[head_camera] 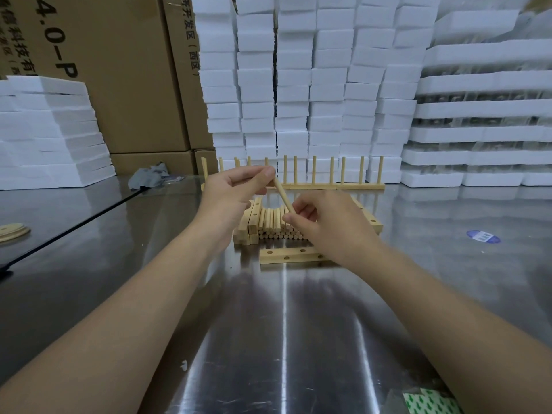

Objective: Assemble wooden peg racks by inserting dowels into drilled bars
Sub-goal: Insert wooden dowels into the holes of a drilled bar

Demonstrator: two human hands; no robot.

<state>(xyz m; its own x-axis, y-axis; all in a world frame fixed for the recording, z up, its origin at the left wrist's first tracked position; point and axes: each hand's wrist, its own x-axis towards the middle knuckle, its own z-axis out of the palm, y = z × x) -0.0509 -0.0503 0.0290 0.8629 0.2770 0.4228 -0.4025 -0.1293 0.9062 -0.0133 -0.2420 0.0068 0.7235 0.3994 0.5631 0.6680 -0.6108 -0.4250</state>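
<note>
A single wooden dowel (282, 195) hangs tilted in the air between my hands. My left hand (236, 191) pinches its upper end and my right hand (325, 222) pinches its lower end. Under my right hand a drilled bar (291, 254) lies flat on the steel table, holes up, partly covered by that hand. Behind it sits a pile of loose dowels (276, 225) with a stack of drilled bars (249, 227) on its left and another drilled bar (372, 221) on its right. Finished peg racks (331, 174) stand upright at the back.
Stacks of white foam blocks (313, 85) wall the rear and left (50, 135). Cardboard boxes (119, 85) rise at the back left. A grey rag (150, 176), wooden discs (12, 231) at the left edge, a blue sticker (483, 236) and a green-printed packet (430, 403) lie on the table.
</note>
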